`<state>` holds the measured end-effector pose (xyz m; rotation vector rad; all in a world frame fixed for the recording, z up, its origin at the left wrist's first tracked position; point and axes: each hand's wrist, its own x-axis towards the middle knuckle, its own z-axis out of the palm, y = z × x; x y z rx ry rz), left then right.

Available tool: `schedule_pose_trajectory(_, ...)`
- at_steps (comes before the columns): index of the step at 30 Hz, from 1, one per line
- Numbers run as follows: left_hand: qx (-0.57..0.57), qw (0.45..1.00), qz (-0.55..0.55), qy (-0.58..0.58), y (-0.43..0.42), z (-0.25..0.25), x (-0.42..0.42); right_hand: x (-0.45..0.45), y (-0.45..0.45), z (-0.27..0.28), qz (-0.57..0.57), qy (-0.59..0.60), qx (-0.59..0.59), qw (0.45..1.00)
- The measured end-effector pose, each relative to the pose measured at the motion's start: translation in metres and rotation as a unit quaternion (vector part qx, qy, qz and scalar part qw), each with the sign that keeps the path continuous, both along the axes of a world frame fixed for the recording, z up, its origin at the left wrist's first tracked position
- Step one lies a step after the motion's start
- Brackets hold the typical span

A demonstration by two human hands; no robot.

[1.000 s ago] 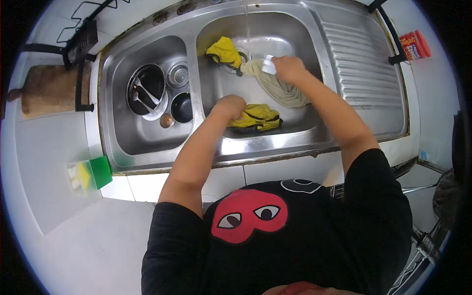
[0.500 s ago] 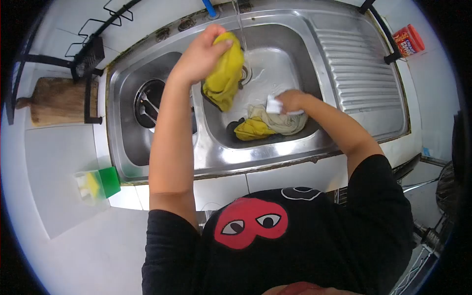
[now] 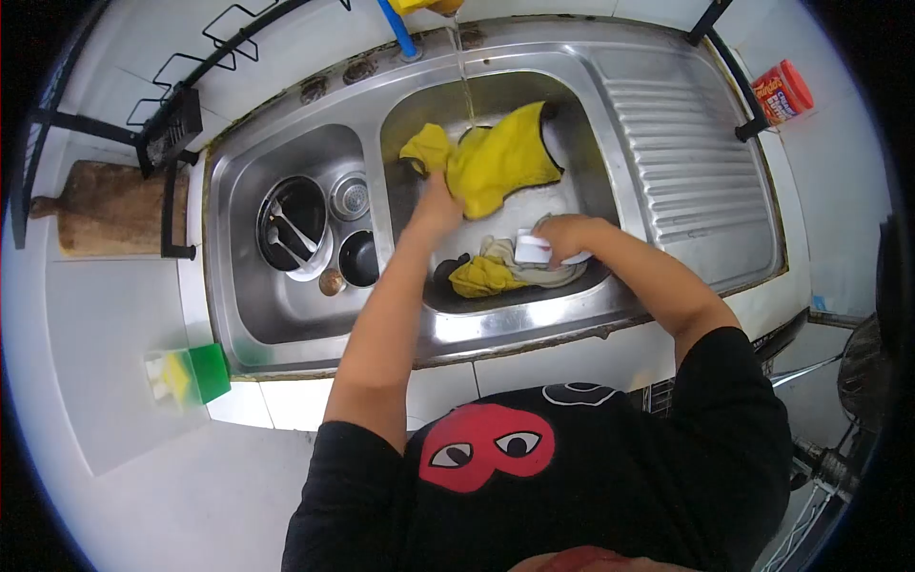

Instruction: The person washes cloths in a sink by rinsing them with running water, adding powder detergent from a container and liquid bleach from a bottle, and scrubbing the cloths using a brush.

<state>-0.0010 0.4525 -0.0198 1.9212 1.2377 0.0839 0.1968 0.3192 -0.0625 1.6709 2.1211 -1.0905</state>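
Observation:
My left hand (image 3: pixel 437 210) is closed on a yellow cloth (image 3: pixel 505 162) with dark edging, spread across the right basin (image 3: pixel 610 195). A thin stream of water (image 3: pixel 466 86) falls beside or onto the cloth. My right hand (image 3: pixel 569 235), fingers curled, grips a small white block (image 3: pixel 532 248) whose exact kind I cannot make out. Beneath it, near the basin's front wall, lies a wet heap: a greyish-beige cloth (image 3: pixel 558 275) and a yellow cloth piece (image 3: pixel 484 275) with a dark part.
The left basin (image 3: pixel 253 310) holds a dark pan (image 3: pixel 286 205) with spoons and a small dark bowl (image 3: pixel 358 257). A ribbed drainboard (image 3: pixel 686 162) lies to the right, near a red container (image 3: pixel 783 92). At left are a wooden board (image 3: pixel 119 210) and a green-and-yellow sponge pack (image 3: pixel 205 374).
My left hand has come down from above the basin's back left, and the yellow cloth, bunched before, now lies spread under the tap. My right hand stays over the heap with the white block.

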Motion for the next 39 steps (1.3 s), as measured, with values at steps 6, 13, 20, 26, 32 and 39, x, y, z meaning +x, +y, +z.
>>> schedule_pose_trajectory(6,0.062,0.929,-0.294,0.218,-0.037,-0.058,-0.011,0.035,0.068,0.002,-0.259,0.013,0.13,0.957)
schedule_pose_trajectory(13,-0.002,0.898,-0.306,0.315,-0.04,-0.057,-0.018,-0.06,0.078,-0.039,-0.273,0.04,0.196,0.941)
schedule_pose_trajectory(20,-0.022,0.897,-0.31,0.316,-0.036,-0.068,-0.019,0.004,0.11,-0.031,-0.358,-0.08,0.23,0.901)
schedule_pose_trajectory(26,-0.021,0.886,-0.347,0.306,-0.029,-0.081,-0.022,-0.04,0.088,-0.055,-0.282,0.032,0.177,0.943)
schedule_pose_trajectory(32,-0.012,0.882,-0.348,0.318,-0.026,-0.06,-0.02,0.011,0.127,-0.026,-0.362,-0.069,0.252,0.895)
schedule_pose_trajectory(39,0.036,0.897,-0.331,0.29,-0.029,-0.069,-0.025,-0.006,0.128,-0.04,-0.326,-0.015,0.202,0.923)
